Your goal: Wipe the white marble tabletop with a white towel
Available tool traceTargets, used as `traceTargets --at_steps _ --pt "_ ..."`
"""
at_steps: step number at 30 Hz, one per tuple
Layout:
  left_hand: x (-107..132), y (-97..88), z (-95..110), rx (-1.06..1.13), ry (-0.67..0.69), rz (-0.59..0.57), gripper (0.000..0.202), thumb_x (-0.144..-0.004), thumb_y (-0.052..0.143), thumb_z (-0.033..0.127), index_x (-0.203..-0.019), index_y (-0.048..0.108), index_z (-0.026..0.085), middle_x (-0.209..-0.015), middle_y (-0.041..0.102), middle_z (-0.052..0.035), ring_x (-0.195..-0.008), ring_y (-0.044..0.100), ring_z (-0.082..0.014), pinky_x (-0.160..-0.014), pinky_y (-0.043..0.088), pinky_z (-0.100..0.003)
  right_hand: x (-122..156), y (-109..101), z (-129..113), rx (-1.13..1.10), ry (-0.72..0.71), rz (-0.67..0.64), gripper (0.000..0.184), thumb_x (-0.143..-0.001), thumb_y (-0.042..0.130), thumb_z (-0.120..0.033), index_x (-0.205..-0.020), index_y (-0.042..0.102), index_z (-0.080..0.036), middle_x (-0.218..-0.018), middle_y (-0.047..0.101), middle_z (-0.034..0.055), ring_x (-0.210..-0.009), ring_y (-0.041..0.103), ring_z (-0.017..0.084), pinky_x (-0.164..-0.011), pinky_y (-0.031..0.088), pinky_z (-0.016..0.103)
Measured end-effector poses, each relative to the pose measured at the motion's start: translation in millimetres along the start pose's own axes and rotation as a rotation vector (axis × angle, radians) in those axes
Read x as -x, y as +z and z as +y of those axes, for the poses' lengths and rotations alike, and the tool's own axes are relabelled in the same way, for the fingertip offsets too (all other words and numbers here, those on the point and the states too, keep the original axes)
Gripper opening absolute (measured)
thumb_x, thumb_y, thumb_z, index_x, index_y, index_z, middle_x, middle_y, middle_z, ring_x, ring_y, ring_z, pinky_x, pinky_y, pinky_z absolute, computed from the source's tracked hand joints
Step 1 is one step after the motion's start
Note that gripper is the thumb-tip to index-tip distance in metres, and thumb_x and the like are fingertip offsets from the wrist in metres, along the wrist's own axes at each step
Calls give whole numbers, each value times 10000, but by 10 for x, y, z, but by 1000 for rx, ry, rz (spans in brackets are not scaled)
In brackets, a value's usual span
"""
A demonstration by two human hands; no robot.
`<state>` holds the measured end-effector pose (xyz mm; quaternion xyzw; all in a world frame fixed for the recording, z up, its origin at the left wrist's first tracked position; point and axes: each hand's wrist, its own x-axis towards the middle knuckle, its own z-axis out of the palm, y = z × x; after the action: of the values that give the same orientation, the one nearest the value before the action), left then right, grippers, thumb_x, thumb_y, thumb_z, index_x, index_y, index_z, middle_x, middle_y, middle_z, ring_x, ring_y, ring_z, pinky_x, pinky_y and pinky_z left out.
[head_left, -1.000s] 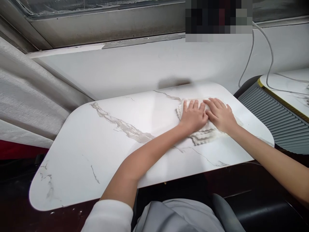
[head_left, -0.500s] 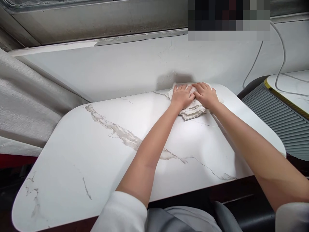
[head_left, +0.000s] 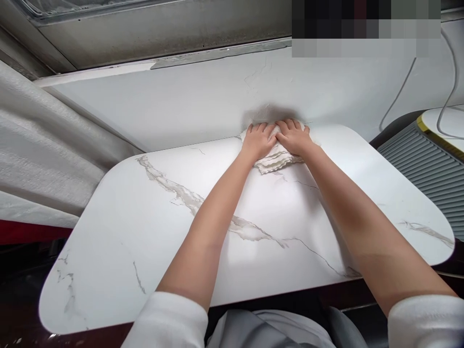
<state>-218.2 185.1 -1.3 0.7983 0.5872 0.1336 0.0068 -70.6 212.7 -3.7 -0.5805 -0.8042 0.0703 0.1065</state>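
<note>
A folded cream-white cloth (head_left: pixel 277 160) with wavy edges lies on the white marble-patterned table (head_left: pixel 174 266), near its back edge by the wall. On the cloth's left part my left hand (head_left: pixel 258 140) rests palm down, fingers flat and slightly spread. My right hand (head_left: pixel 294 137) presses flat on the right part, its fingers also stretched out. The two thumbs nearly meet over the middle of the cloth. Both arms reach forward across the tabletop. The hands hide much of the cloth's upper surface.
A white wall (head_left: pixel 195 104) rises behind the table, below a window frame (head_left: pixel 163 34). At the left hangs a pale curtain (head_left: pixel 43 140). A grey ribbed panel (head_left: pixel 427 169) with a yellow edge stands at the right, near a hanging cable (head_left: pixel 455 72).
Both hands have slid left along the table's back edge, and the cloth has moved with them. The view has shifted, so the table appears farther right.
</note>
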Motion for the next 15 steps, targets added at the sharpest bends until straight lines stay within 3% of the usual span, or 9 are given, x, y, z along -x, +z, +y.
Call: traceTargets --at_steps 8,11,15 --pt "266 -39 132 -38 -84 11 515 -1035 276 353 -1502 430 200 -1561 448 -93 -1450 370 -230 -1250 174 -458 200 -28 -75 -9 -66 -37 607 -962 220 -387 -1537 325 -219 -1637 283 129 -1511 212 329 -1144 207 688" --pt "504 -74 211 -42 -105 -1 520 -1041 284 363 -1513 413 190 -1587 409 -106 -1473 344 -239 -1252 165 -470 458 -39 -137 23 -103 -57 608 -985 185 -395 -1555 294 -217 -1651 249 137 -1526 188 312 -1150 205 678" --pt "903 -123 390 -41 -46 -31 516 -1042 309 364 -1516 409 188 -1597 391 -118 -1488 330 -250 -1252 172 -481 1001 -16 -159 79 -156 -9 619 -1020 145 -408 -1579 255 -167 -1635 262 196 -1517 199 369 -1107 211 738"
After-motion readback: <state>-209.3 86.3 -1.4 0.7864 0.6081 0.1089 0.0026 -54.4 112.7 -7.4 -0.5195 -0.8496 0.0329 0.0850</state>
